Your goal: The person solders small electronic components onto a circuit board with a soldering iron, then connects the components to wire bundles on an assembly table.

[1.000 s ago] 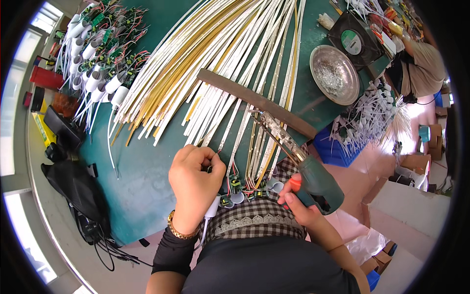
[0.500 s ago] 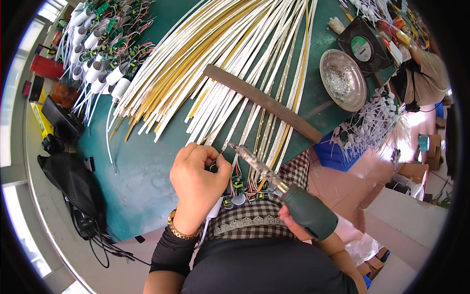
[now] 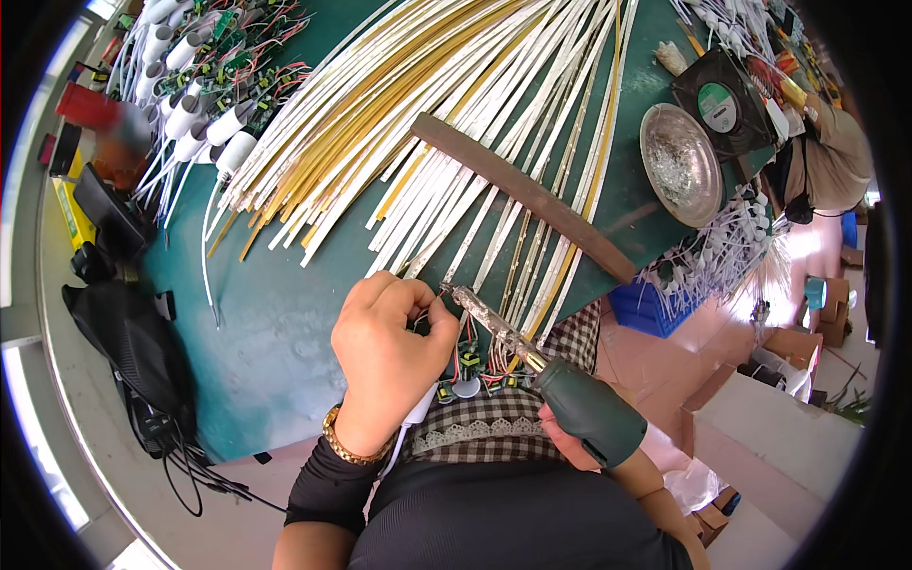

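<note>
My left hand (image 3: 389,332) pinches thin wires (image 3: 446,296) between thumb and forefinger near the strip ends; the fingers partly hide them. A soldering iron (image 3: 591,410) with a dark green handle is in my right hand (image 3: 566,441), closed round it. Its metal tip is beside my left fingertips, at the end of a narrow white LED strip (image 3: 463,245). Small green circuit boards (image 3: 469,357) with wires hang at the table edge over a checked apron (image 3: 475,418). A white cylinder (image 3: 420,407) with a cable shows below my left hand.
A brown bar (image 3: 522,198) lies across the fanned strips. At the right are a metal dish (image 3: 699,203) of shiny bits, a black fan (image 3: 717,107) and a blue bin (image 3: 641,312) of white-cabled parts. White cylinders with boards (image 3: 228,123) crowd the far left; a black bag (image 3: 123,342) sits left.
The soldering iron's tip has moved slightly down and in against the wire ends by my left fingertips. My left hand keeps its pinch. The whole view has shifted a little.
</note>
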`<state>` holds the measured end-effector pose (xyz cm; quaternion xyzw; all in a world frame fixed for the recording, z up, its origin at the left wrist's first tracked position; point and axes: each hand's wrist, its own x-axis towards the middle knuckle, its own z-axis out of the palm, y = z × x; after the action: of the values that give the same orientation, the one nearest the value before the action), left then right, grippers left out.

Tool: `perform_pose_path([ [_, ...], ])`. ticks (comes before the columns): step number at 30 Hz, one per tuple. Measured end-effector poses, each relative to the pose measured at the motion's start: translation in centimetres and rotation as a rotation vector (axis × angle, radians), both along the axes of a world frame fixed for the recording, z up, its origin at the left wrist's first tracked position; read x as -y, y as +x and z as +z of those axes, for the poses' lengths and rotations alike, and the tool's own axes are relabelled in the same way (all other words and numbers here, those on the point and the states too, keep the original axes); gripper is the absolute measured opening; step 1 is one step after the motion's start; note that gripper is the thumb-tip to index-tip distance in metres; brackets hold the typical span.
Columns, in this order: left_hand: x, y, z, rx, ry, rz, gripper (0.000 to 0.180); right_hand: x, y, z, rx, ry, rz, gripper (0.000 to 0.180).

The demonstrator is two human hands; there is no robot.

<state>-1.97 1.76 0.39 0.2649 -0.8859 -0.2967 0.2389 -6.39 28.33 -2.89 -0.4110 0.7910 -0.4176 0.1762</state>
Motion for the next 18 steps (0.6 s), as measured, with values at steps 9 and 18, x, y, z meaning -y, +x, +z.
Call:
perform_pose_path([
  [9,0.1,0.0,0.0,-0.001,-0.001,-0.001,0.012,0.5,-1.4,1.0,-0.219,0.008,0.142,0.038],
  [18,0.2,0.0,-0.1,-0.026,-0.012,-0.003,0.012,0.3,-0.5,4.0,0.196,0.292,-0.003,0.015],
])
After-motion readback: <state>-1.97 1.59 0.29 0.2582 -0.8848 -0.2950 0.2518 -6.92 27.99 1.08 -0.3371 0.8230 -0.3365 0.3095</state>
